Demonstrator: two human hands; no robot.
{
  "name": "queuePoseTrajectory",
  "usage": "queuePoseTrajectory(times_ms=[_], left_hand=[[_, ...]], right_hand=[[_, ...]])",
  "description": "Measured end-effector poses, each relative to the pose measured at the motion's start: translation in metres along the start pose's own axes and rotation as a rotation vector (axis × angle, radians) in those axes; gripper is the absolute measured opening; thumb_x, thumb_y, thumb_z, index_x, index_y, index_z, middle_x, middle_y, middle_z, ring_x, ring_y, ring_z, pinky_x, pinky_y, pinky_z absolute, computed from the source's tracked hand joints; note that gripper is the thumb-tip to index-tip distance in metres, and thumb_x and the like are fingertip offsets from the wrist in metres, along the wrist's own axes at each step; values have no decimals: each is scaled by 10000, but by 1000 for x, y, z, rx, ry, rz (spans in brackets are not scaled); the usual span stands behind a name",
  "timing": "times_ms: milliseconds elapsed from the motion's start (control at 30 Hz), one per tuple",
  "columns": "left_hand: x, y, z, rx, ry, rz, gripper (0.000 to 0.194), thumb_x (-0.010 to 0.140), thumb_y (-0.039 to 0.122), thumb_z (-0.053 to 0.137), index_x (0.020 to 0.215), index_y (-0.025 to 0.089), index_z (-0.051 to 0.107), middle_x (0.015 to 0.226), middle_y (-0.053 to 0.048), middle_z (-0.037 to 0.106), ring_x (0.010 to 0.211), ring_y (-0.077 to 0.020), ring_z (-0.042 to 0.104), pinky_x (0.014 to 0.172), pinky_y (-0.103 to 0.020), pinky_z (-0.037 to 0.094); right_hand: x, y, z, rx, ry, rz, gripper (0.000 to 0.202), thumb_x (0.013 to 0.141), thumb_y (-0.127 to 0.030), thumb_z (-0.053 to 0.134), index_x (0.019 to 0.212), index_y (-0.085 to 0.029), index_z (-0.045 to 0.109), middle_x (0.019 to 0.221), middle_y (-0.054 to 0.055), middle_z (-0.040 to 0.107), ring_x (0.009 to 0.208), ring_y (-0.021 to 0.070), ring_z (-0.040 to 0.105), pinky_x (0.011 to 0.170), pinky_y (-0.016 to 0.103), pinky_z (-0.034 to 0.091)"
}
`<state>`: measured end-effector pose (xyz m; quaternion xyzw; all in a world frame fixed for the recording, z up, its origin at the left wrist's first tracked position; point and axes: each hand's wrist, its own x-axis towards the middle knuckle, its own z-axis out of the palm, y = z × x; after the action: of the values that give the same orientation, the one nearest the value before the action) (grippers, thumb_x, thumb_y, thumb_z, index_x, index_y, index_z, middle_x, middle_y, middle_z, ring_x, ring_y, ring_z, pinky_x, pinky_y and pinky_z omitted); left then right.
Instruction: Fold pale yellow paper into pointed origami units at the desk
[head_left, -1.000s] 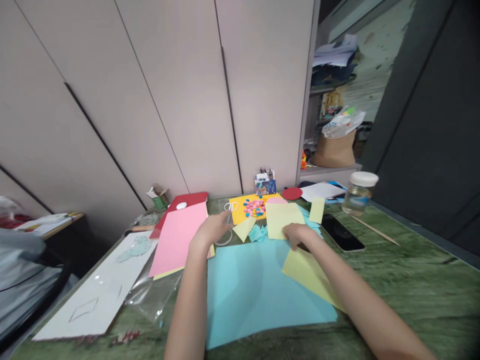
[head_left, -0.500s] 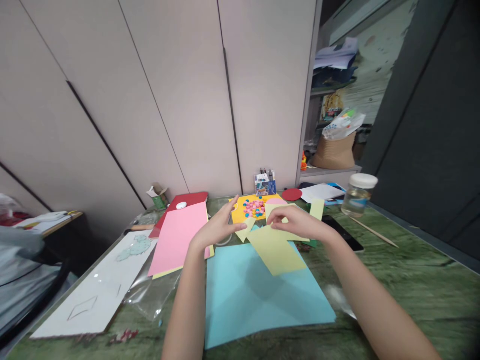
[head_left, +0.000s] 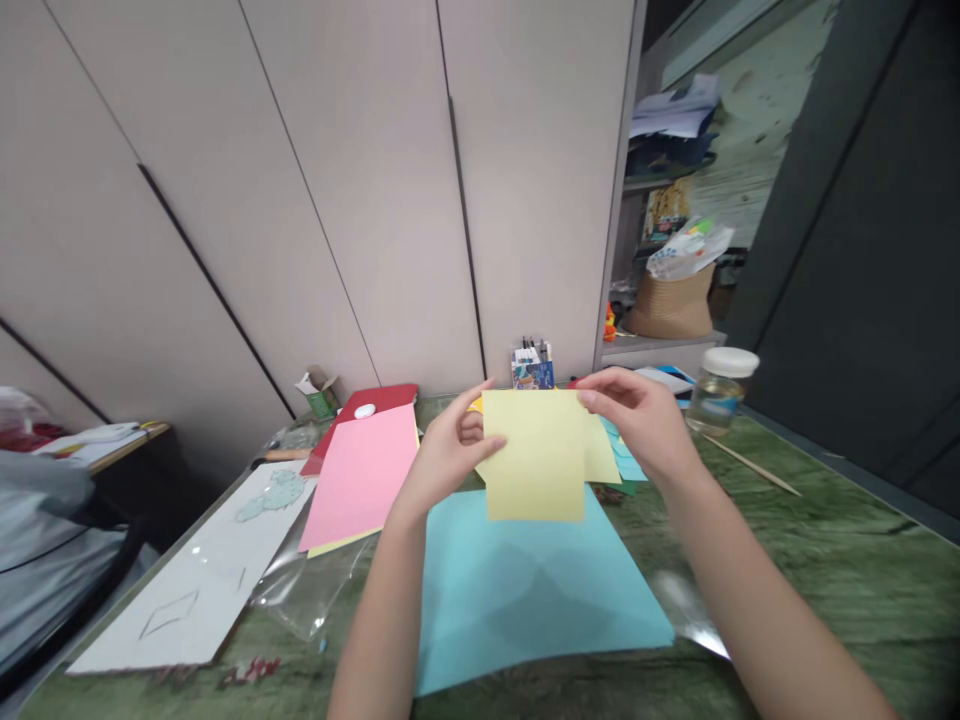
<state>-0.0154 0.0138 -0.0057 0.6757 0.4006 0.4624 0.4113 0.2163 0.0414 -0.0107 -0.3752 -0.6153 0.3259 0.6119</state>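
A pale yellow sheet of paper (head_left: 535,460) is held up, nearly square to my view. My left hand (head_left: 450,450) grips its left edge, thumb in front and some fingers curled behind. At the top right corner, my right hand (head_left: 645,420) pinches it between thumb and fingers. Below lies a larger light blue sheet (head_left: 540,600), flat on the green table. Another yellow piece (head_left: 601,455) shows behind the held sheet, beside small blue pieces (head_left: 628,458). Most of what lies behind the held sheet is hidden.
Pink paper (head_left: 360,470) lies left, over a red sheet (head_left: 382,398). Further left is a white drawing sheet (head_left: 187,580). A lidded jar (head_left: 721,395) and a wooden stick (head_left: 754,465) are at right. A pen box (head_left: 532,365) stands against the cabinet.
The yellow sheet has been lifted off the blue paper and turned upright. My left hand has closed on its left edge, and my right hand has moved right to its top corner.
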Motion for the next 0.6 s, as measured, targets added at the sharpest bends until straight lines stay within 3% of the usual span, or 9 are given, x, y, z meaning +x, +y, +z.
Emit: queuePoseTrajectory(times_ms=[333,433,533,600], left_hand=[[-3,4,2,41,62,-5,608,741,215,669,1312,229,457,740,19,579,715,-121,594,685,-254,474],[0,1,1,-8,94,-9,587,736,231,680,1286,207,477,732,14,589,701,-121,591,667,-250,468],[2,0,-1,-86,134,-13,618,717,241,700,1287,184,466,729,6,610,692,-129,599,669,-260,474],[3,0,-1,-112,152,-1,625,708,248,709,1282,178,474,723,7,614,694,-130,601,679,-262,478]], right_hand=[[0,1,-1,-6,104,-56,126,746,-316,699,816,-215,676,782,24,665,735,155,601,694,284,486],[1,1,-4,14,-16,-73,216,789,-335,656,984,-243,641,842,22,644,777,159,605,717,289,504],[1,0,-10,18,-202,-111,361,854,-355,573,1207,-298,522,992,35,626,898,174,607,805,319,507],[0,-1,-14,-25,-331,-121,380,879,-366,531,1251,-305,484,1119,56,602,998,195,590,871,350,490]])
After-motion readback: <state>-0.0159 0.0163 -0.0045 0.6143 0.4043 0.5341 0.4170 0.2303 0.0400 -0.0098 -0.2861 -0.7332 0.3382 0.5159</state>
